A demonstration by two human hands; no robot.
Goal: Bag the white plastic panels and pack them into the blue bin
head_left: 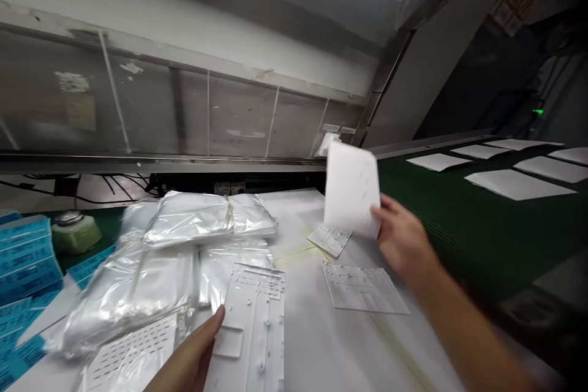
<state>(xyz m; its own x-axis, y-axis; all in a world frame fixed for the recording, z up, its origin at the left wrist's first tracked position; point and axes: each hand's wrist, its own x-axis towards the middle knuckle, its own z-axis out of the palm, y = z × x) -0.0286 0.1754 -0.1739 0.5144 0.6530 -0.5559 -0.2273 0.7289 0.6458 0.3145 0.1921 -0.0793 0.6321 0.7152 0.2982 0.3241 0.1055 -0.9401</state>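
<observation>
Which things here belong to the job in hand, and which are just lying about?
In the job:
white moulded plastic panel, in the left hand
flat white round-cornered piece, in the right hand
likely also two white plastic panels nearby

Apparently lying about:
shiny clear plastic bags, stacked
blue printed label sheets
squat translucent jar, metal-capped
flat white rectangles on a green surface
</observation>
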